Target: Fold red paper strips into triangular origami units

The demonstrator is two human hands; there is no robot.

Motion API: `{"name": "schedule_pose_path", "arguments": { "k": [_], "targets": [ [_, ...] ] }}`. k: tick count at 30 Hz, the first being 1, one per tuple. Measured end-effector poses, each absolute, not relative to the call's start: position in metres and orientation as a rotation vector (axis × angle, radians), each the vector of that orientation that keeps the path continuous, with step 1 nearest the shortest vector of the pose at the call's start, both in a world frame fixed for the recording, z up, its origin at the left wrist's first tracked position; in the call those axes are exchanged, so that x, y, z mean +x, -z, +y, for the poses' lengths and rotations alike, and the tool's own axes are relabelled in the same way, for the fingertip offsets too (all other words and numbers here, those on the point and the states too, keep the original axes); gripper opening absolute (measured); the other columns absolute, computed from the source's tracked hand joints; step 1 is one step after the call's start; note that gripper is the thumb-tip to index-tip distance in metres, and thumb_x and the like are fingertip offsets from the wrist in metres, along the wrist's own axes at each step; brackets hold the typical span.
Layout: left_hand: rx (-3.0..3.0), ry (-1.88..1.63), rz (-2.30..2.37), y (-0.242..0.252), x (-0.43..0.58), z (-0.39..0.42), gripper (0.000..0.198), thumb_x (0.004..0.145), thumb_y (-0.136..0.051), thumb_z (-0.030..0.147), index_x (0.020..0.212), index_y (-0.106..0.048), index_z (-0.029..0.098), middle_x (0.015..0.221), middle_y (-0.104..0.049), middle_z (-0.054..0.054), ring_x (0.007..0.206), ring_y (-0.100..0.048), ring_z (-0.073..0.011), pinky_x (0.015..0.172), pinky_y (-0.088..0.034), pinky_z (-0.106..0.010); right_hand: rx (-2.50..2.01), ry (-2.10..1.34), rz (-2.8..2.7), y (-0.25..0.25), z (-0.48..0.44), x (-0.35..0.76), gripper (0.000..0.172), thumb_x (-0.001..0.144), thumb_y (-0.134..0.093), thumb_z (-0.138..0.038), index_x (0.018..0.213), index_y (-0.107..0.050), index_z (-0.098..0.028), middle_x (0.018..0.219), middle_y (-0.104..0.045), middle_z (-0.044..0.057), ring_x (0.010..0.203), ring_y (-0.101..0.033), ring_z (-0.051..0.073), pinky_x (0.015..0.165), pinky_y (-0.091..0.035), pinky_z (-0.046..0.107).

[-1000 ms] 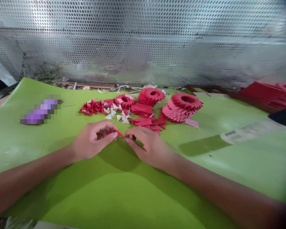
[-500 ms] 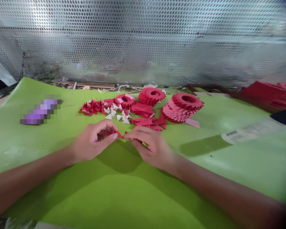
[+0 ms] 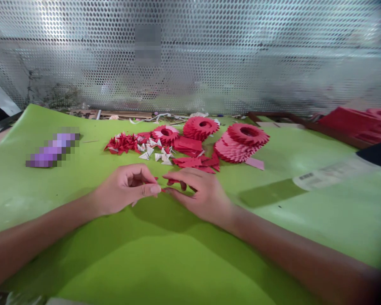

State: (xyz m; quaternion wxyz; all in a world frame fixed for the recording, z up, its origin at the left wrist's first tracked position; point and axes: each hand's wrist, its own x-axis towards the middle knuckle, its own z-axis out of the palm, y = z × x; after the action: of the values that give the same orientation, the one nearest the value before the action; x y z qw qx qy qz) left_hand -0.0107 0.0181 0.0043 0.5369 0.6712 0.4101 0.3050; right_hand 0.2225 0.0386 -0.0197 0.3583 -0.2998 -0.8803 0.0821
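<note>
My left hand point(image 3: 128, 189) is closed, its thumb and forefinger pinching a small red folded paper piece point(image 3: 163, 190) that mostly hides behind the fingertips. Facing it, my right hand point(image 3: 201, 192) is curled, with its thumb tip at the same piece and red paper showing under its forefinger. Beyond the fingers lie flat red paper pieces point(image 3: 195, 163), a stack of red paper point(image 3: 188, 145) and white folded triangles point(image 3: 163, 156). A pile of red folded pieces point(image 3: 122, 144) sits to their left.
Ring-shaped paper models in red and pink stand behind: a small one point(image 3: 165, 133), a red one point(image 3: 201, 127) and a taller one point(image 3: 238, 146). A clear plastic bottle-like object point(image 3: 324, 173) lies right. A blurred purple item point(image 3: 52, 149) is left. A perforated metal panel point(image 3: 178, 76) rises behind.
My right thumb and forefinger have spread apart, the thumb now lower. My left fingertips have shifted slightly right, and less of the red paper shows between the hands.
</note>
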Motion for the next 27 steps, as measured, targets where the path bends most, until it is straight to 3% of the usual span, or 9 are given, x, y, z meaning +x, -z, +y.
{"name": "schedule_pose_path", "arguments": {
  "k": [4, 7, 11, 13, 18, 22, 27],
  "targets": [
    [1.556, -0.61, 0.975, -0.004, -0.011, 0.019, 0.031, 0.079, -0.077, 0.043, 0.084, -0.064, 0.016, 0.065, -0.058, 0.002, 0.049, -0.047, -0.0078, 0.042, -0.038, -0.017, -0.738, -0.161, -2.268, 0.022, 0.039, 0.223, 0.02, 0.095, -0.061, -0.024, 0.109, -0.075, -0.02, 0.087, -0.077, 0.004, 0.073, -0.069, 0.017, 0.066, -0.057, 0.029],
    [1.569, -0.552, 0.964, -0.004, -0.012, 0.019, 0.033, 0.08, -0.077, 0.044, 0.098, -0.068, 0.018, 0.074, -0.061, 0.0, 0.054, -0.05, -0.0093, 0.045, -0.041, -0.018, -0.706, -0.151, -2.245, 0.02, 0.04, 0.223, 0.019, 0.096, -0.06, -0.022, 0.105, -0.076, -0.018, 0.081, -0.076, 0.004, 0.066, -0.067, 0.015, 0.059, -0.055, 0.027],
    [1.653, -0.5, 1.025, -0.006, -0.016, 0.02, 0.039, 0.087, -0.068, 0.047, 0.118, -0.069, 0.023, 0.068, -0.054, 0.002, 0.049, -0.041, -0.0088, 0.04, -0.029, -0.018, -0.697, -0.159, -2.189, 0.015, 0.039, 0.223, 0.02, 0.097, -0.059, -0.022, 0.103, -0.077, -0.019, 0.086, -0.076, 0.006, 0.075, -0.068, 0.016, 0.064, -0.057, 0.028],
    [1.673, -0.488, 1.031, -0.008, -0.017, 0.02, 0.04, 0.088, -0.066, 0.049, 0.118, -0.07, 0.022, 0.064, -0.051, 0.002, 0.048, -0.037, -0.0088, 0.039, -0.025, -0.018, -0.733, -0.168, -2.162, 0.014, 0.039, 0.224, 0.019, 0.097, -0.06, -0.024, 0.104, -0.077, -0.021, 0.087, -0.076, 0.005, 0.076, -0.069, 0.016, 0.066, -0.058, 0.029],
    [1.68, -0.478, 0.972, -0.012, -0.017, 0.022, 0.04, 0.088, -0.066, 0.05, 0.113, -0.072, 0.02, 0.068, -0.054, 0.001, 0.052, -0.041, -0.0095, 0.043, -0.03, -0.019, -0.841, -0.303, -2.177, 0.014, 0.039, 0.225, 0.016, 0.094, -0.064, -0.024, 0.104, -0.076, -0.023, 0.092, -0.079, 0.003, 0.075, -0.072, 0.016, 0.067, -0.059, 0.028],
    [1.638, -0.504, 0.945, -0.011, -0.016, 0.023, 0.038, 0.087, -0.067, 0.051, 0.107, -0.074, 0.02, 0.069, -0.056, 0.0, 0.053, -0.041, -0.0093, 0.045, -0.03, -0.019, -0.914, -0.525, -2.147, 0.007, 0.035, 0.223, 0.011, 0.094, -0.064, -0.023, 0.096, -0.074, -0.021, 0.088, -0.077, 0.001, 0.073, -0.071, 0.014, 0.06, -0.056, 0.022],
    [1.604, -0.497, 0.919, -0.008, -0.016, 0.024, 0.037, 0.087, -0.066, 0.05, 0.107, -0.074, 0.019, 0.07, -0.056, 0.0, 0.054, -0.04, -0.0097, 0.046, -0.029, -0.02, -0.673, -0.379, -2.112, 0.002, 0.024, 0.222, 0.01, 0.094, -0.063, -0.021, 0.098, -0.072, -0.02, 0.083, -0.076, 0.0, 0.064, -0.068, 0.011, 0.053, -0.053, 0.02]
  ]
}}
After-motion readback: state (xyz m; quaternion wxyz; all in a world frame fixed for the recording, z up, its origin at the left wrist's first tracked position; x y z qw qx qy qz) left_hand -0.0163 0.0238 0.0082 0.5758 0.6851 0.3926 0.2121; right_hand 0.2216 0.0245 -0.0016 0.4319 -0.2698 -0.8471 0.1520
